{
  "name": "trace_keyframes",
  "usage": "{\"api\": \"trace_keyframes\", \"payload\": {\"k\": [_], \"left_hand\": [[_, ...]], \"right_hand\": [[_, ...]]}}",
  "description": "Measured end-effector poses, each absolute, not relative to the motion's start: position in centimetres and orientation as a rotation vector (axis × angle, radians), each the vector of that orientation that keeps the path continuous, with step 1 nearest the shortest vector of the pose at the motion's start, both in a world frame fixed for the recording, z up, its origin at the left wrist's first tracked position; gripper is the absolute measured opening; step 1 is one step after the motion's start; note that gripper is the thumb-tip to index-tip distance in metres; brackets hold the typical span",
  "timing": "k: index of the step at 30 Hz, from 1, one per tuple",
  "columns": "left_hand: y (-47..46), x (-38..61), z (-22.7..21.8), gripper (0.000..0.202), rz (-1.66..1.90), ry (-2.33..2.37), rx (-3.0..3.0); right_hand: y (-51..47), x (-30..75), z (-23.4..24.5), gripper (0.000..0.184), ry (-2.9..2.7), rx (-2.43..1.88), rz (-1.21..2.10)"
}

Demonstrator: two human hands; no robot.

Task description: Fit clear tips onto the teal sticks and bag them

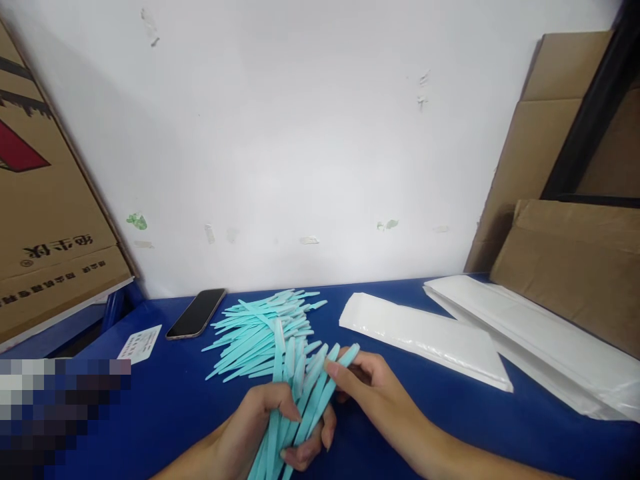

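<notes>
My left hand (270, 417) is wrapped around a bundle of flat turquoise plastic sticks (300, 393) with narrow, tapered tips. The tips fan out upward and to the right, while the lower ends run past the bottom of the view. On the right side of the bundle, my right hand (367, 383) pinches one stick (347, 357) near its tip between thumb and fingers; its other fingers are partly hidden. Just beyond the hands, a loose pile of similar turquoise sticks (250, 340) lies on the blue table (170, 400).
A phone (197, 313) and a white printed card (140, 343) lie left of the pile. To the right are white plastic-wrapped packages (425, 337). Cardboard boxes (55, 200) stand at left, with more cardboard (570, 267) at right. A white wall (310, 147) closes off the back.
</notes>
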State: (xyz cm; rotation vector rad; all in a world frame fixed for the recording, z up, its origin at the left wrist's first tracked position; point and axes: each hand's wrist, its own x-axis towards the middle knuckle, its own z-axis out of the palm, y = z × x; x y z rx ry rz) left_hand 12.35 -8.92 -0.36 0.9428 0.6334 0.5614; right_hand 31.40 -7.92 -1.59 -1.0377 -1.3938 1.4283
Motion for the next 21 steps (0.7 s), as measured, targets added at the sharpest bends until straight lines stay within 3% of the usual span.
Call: {"api": "trace_keyframes", "payload": {"k": [14, 21], "left_hand": [[-8.76, 11.99, -0.96, 0.026, 0.571, 0.6, 0.836], [-8.63, 11.83, -1.32, 0.035, 0.617, 0.584, 0.774]], "right_hand": [[-7.9, 31.55, -2.0, 0.049, -1.381, -1.035, 1.439], [-8.28, 31.7, -1.31, 0.052, -1.334, -0.993, 1.487]]}}
